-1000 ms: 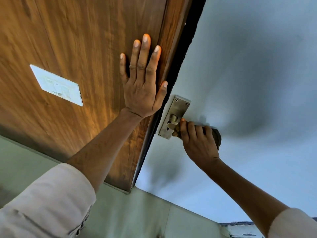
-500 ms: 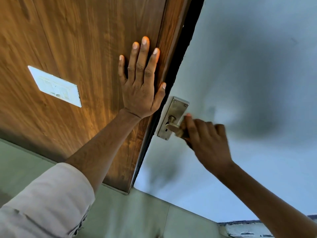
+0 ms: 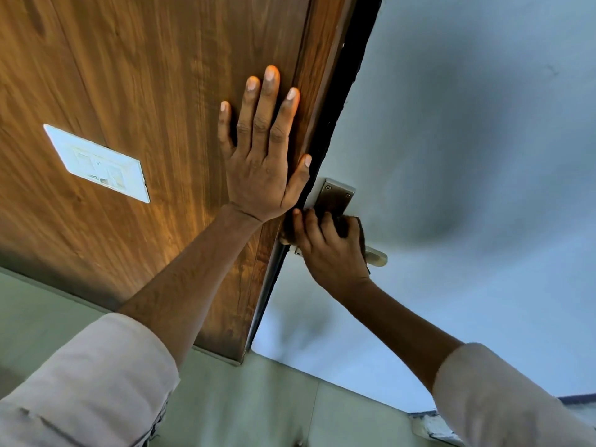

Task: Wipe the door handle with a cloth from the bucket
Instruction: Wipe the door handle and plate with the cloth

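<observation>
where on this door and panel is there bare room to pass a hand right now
Free: the grey door face above and right of the handle, and the wood panel above the switch plate. Crowded: the door edge, where left hand, right hand and cloth meet.

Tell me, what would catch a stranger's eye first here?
The left hand lies spread flat on the wooden panel, mid-frame. Just right of it, the right hand presses a dark cloth over the metal door handle. A white switch plate sits at left.
</observation>
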